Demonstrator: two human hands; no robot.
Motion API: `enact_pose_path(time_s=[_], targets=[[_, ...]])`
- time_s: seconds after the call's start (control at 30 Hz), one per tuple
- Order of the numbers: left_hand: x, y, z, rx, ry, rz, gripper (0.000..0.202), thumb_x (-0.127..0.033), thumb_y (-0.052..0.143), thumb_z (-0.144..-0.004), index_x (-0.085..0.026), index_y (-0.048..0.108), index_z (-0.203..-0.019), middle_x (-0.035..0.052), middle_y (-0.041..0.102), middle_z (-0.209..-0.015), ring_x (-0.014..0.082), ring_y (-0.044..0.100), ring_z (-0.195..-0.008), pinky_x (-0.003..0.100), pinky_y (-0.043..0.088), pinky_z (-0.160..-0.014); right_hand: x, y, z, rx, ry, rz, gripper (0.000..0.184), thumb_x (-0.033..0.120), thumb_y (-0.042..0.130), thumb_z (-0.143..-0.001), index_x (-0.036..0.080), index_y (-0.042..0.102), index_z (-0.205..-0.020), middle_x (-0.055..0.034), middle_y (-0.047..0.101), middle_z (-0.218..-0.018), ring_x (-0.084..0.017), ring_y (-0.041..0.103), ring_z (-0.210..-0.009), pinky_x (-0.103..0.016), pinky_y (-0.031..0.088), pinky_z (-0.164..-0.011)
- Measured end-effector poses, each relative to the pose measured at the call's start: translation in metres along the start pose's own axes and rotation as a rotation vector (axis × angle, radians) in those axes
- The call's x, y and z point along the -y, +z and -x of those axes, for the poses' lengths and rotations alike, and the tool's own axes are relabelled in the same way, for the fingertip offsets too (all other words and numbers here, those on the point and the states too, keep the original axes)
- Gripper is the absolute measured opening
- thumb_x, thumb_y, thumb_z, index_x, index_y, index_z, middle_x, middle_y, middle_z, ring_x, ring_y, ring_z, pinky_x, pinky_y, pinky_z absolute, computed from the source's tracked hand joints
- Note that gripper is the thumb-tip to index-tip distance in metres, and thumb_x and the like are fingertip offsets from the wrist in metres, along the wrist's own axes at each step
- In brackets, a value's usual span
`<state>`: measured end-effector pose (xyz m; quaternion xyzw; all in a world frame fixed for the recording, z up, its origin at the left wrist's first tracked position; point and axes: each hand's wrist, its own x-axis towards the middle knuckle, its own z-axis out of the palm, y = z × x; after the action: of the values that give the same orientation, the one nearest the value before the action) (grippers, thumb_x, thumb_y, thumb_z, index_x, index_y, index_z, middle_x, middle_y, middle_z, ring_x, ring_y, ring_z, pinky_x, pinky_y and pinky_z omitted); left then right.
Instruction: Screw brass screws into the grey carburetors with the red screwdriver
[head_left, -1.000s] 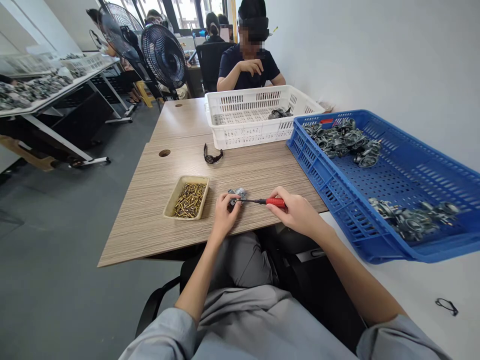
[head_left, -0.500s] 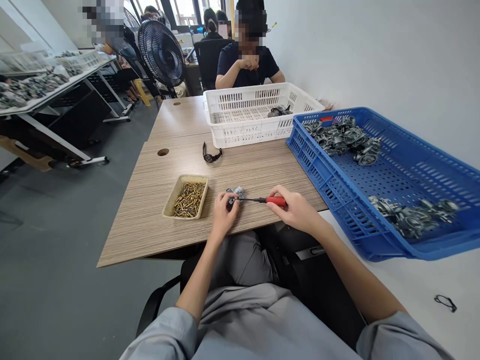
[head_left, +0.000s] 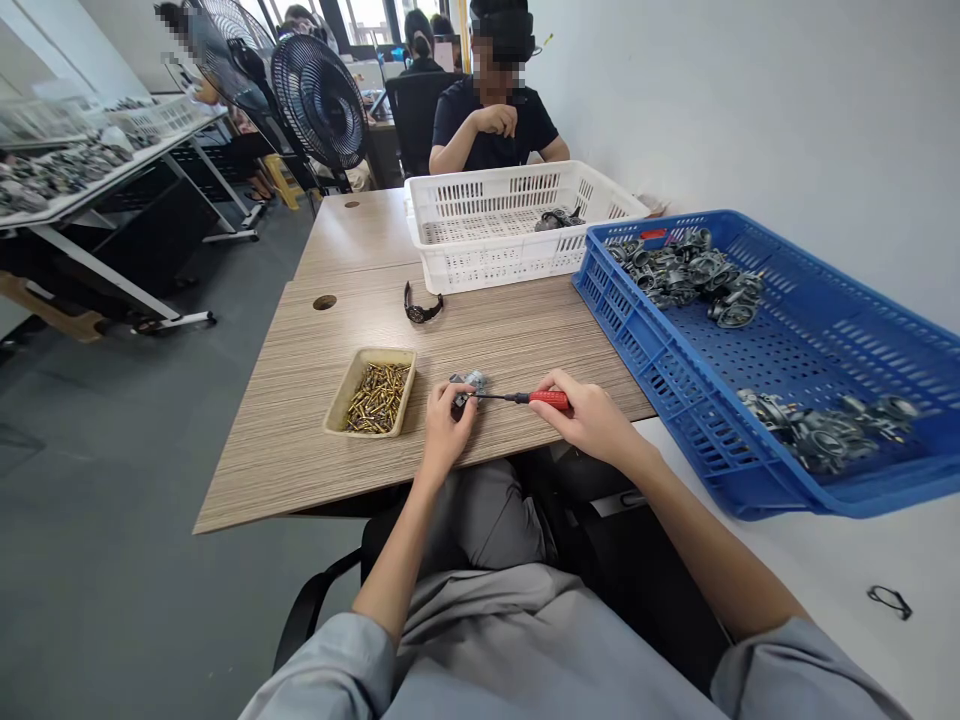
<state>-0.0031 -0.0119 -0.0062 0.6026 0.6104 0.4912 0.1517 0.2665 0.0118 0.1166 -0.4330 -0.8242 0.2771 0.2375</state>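
Observation:
My left hand (head_left: 444,430) is closed around a small grey metal part (head_left: 466,384) that rests on the wooden table (head_left: 300,400) near its front edge. My right hand (head_left: 592,418) grips a red-handled screwdriver (head_left: 541,399), held level, with its dark tip against the part. Just left of my left hand sits a shallow beige tray (head_left: 373,394) full of brass screws.
A blue crate (head_left: 757,350) with two heaps of grey metal parts lies to the right. A white basket (head_left: 510,232) stands behind, a black wrist strap (head_left: 421,310) before it. A person sits across the table. Fans (head_left: 319,100) stand at the back left.
Both hands stay on the part and screwdriver; the view has shifted slightly, nothing else has moved.

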Motion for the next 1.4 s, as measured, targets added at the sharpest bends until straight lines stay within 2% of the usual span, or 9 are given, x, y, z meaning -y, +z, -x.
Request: enact_pose_path(time_s=[0.67,1.2,1.4], targets=[[0.000,0.000,0.000,0.002,-0.002,-0.014,0.013,-0.032,0.068,-0.106,-0.028,0.075,-0.116,0.0096,0.067,-0.122,0.0278,0.067,-0.119,0.043,0.058,-0.099,-0.004,0.000,-0.001,0.009,-0.031,-0.056,0.021,0.048,0.063,-0.109,0.027,0.063,-0.114,0.0000,0.073,-0.081,-0.023,0.066,-0.071,-0.032,0.038,-0.069],[-0.001,-0.001,0.000,-0.002,-0.012,-0.024,0.014,-0.032,0.068,-0.106,-0.028,0.075,-0.116,0.0094,0.067,-0.121,0.0280,0.067,-0.118,0.044,0.057,-0.101,-0.009,0.003,-0.003,0.002,-0.029,-0.131,0.020,0.046,0.064,-0.109,0.027,0.064,-0.111,-0.0003,0.076,-0.089,-0.021,0.064,-0.073,-0.033,0.043,-0.075],[0.000,-0.001,0.000,-0.005,-0.012,-0.027,0.014,-0.033,0.067,-0.106,-0.029,0.075,-0.116,0.0097,0.068,-0.122,0.0286,0.066,-0.121,0.044,0.057,-0.102,-0.013,0.005,-0.003,-0.009,-0.021,-0.136,0.023,0.050,0.063,-0.109,0.027,0.065,-0.110,0.0018,0.071,-0.080,-0.021,0.060,-0.068,-0.033,0.042,-0.072]])
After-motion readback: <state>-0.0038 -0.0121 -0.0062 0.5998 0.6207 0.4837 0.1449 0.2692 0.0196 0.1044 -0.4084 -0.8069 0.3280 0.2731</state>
